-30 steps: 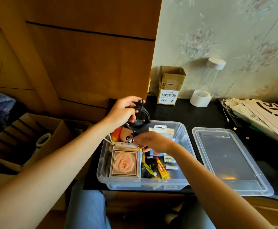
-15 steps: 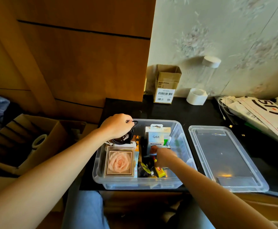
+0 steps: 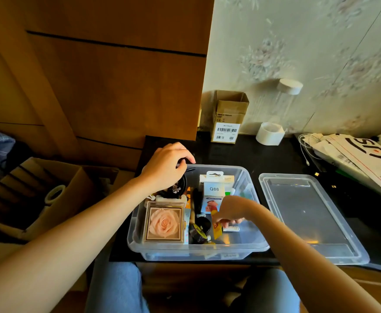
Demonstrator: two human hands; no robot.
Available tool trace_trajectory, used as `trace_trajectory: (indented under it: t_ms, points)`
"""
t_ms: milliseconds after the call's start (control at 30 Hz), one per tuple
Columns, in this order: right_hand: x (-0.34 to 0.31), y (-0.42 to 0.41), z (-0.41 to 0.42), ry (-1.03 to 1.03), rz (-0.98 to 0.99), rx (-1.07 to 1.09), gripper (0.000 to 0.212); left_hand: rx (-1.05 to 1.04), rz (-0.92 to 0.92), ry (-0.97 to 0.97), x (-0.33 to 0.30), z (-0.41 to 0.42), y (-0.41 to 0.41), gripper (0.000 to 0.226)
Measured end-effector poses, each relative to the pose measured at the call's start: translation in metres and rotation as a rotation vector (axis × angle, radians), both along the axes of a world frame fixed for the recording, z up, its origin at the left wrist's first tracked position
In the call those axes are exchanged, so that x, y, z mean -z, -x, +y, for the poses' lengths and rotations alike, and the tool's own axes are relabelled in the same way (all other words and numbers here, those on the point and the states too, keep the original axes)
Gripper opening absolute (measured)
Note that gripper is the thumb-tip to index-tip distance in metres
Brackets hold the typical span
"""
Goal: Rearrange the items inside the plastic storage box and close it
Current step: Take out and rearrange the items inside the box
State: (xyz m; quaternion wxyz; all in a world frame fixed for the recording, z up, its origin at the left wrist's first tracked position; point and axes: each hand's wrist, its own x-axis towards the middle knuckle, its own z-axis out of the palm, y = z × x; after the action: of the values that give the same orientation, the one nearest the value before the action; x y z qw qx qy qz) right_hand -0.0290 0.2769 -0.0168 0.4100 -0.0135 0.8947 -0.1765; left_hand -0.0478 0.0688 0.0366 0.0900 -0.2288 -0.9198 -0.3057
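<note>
The plastic storage box (image 3: 250,247) sits on the tabletop (image 3: 241,154), its lid (image 3: 307,213) just beside it, off for access. Inside, the left hand (image 3: 165,169) curls over a black cable coil (image 3: 176,188), tucking it down; the right hand (image 3: 229,211) pinches a small white tube (image 3: 231,228).

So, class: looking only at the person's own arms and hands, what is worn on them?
Nothing shows on either. The left hand and right hand are bare, with no gloves, rings or watch visible, and both forearms are uncovered, with no sleeves in view. Blue jeans cover the legs below.
</note>
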Motion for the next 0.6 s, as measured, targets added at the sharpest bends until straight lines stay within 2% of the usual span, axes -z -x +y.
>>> trace_trajectory:
  t_ms: [100,200,333,400,467,533,600]
  points:
    - [-0.018,-0.001,-0.012,0.147,0.130,-0.044,0.036,-0.032,0.012,-0.074,-0.003,0.004,-0.001,0.027]
    - [-0.022,0.003,-0.037,0.165,0.352,0.013,0.039,-0.043,0.024,-0.113,-0.008,0.013,-0.003,0.028]
    - [-0.025,0.005,-0.040,0.195,0.506,0.111,0.033,0.017,0.068,-0.131,-0.009,0.023,-0.011,0.030]
    - [-0.023,0.003,-0.023,0.163,0.493,0.125,0.030,0.097,0.022,-0.129,-0.004,0.025,-0.013,0.030]
    - [-0.020,-0.003,-0.003,0.100,0.369,0.088,0.025,0.186,-0.084,-0.047,0.002,0.031,-0.015,0.030]
    - [-0.014,-0.010,0.010,-0.043,0.214,-0.021,0.024,0.258,-0.182,0.153,0.010,0.042,-0.015,0.032]
    - [-0.005,-0.013,0.013,-0.192,0.185,-0.122,0.024,0.312,-0.245,0.376,0.017,0.054,-0.016,0.033]
